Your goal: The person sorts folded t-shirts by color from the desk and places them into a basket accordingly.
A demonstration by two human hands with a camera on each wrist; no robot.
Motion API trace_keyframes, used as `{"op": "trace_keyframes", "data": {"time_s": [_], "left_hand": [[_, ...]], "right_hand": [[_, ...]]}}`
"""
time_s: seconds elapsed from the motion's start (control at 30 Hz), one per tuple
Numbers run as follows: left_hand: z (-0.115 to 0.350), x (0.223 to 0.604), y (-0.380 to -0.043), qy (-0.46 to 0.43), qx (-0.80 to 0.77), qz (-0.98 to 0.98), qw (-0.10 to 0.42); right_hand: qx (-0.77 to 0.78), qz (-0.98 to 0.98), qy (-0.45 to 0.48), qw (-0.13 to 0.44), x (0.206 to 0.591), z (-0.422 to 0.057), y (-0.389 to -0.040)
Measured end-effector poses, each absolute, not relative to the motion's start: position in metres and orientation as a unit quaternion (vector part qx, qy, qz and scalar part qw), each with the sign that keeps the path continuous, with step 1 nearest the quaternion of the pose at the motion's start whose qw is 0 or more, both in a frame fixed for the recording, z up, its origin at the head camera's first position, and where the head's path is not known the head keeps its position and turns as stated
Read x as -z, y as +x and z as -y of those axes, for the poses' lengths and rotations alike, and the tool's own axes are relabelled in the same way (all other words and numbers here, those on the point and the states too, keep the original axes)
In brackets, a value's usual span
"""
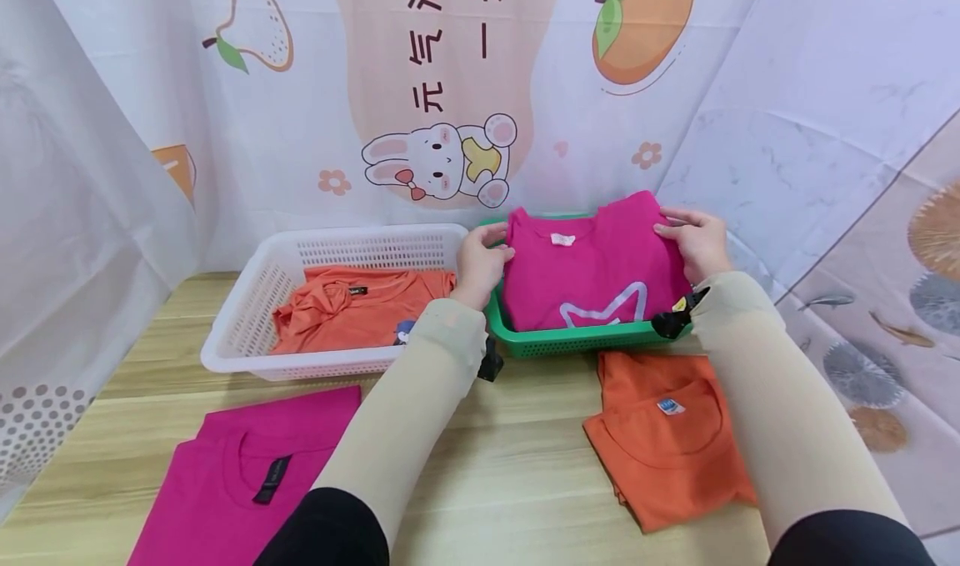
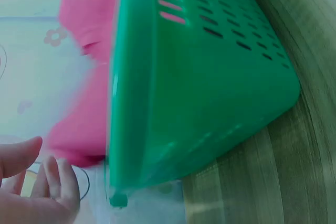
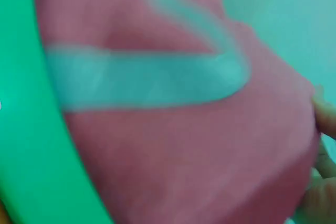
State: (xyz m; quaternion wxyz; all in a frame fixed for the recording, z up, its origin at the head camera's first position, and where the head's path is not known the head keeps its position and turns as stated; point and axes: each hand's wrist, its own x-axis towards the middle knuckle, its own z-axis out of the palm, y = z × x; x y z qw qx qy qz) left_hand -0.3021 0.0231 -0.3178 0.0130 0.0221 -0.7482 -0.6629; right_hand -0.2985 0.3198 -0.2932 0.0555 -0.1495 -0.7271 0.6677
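Note:
A magenta T-shirt [image 1: 540, 278] with a silver star outline and a white neck label lies in the green basket [image 1: 585, 338], its upper part standing above the rim. At its right shoulder, my right hand [image 1: 693, 241] pinches the cloth between thumb and fingers. The right wrist view shows the thumb [image 3: 326, 116] on the near side of the fabric. By the opposite edge, my left hand [image 1: 480, 263] has its thumb and fingers apart, close beside the sleeve. In the left wrist view, the left fingers [image 2: 62, 182] are bent loosely with no cloth between them and the thumb.
To the left stands a white basket [image 1: 240, 333] holding an orange T-shirt [image 1: 360, 316]. A folded magenta T-shirt [image 1: 240, 474] lies at the table's front left. A folded orange T-shirt [image 1: 667, 441] lies before the green basket. Behind the baskets hangs a printed curtain [image 1: 285, 157].

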Motion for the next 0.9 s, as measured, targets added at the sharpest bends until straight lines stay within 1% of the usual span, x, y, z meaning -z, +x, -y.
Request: {"op": "trace_keyframes", "data": {"time_s": [0.17,0.33,0.53,0.73,0.9], "left_hand": [[-0.018,0.320,-0.303,0.028,0.675,0.737,0.023],[-0.014,0.323,-0.301,0.025,0.696,0.717,0.014],[-0.014,0.324,-0.295,0.026,0.747,0.665,-0.003],[-0.013,0.319,-0.282,0.006,0.777,0.629,-0.024],[-0.013,0.317,-0.261,-0.010,0.795,0.605,-0.047]], "right_hand": [[-0.705,0.699,-0.120,0.025,0.295,-0.329,-0.291],[-0.721,0.684,-0.110,0.014,0.295,-0.336,-0.285],[-0.745,0.663,-0.070,0.003,0.293,-0.346,-0.274],[-0.776,0.630,-0.035,-0.001,0.284,-0.350,-0.260],[-0.773,0.634,-0.022,-0.011,0.278,-0.349,-0.246]]}}
